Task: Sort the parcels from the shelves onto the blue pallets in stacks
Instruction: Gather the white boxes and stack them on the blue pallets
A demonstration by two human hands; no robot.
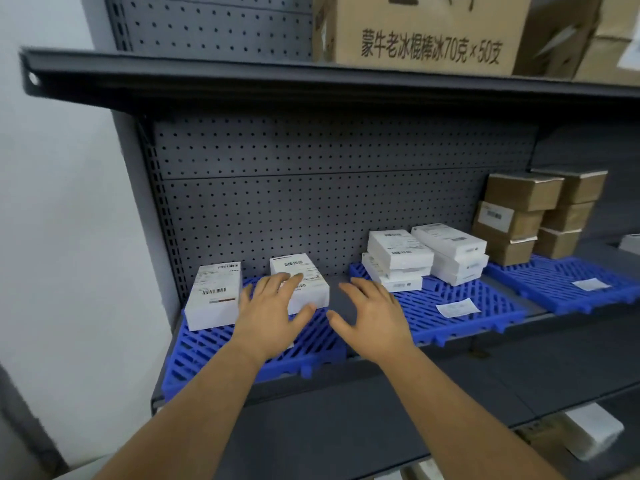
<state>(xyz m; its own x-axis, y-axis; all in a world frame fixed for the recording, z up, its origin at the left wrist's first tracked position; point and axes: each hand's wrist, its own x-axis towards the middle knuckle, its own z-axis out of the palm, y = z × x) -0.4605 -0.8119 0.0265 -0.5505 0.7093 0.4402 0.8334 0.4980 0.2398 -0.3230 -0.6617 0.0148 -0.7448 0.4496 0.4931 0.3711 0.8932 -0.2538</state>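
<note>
Hands [322, 317] spread, blue pallet [194, 355], grey shelf [346, 410], white wall [62, 220]

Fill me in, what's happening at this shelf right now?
A person is sorting parcels onto blue pallets on a shelf. The left hand rests open on a white parcel on the left pallet, beside another white parcel. The right hand hovers open, holding nothing. The middle pallet carries stacked white parcels; the right pallet has brown box stacks.

Even, soft indoor light, dim under the upper shelf [311, 81], wide-angle bending at edges, slight motion blur
</note>
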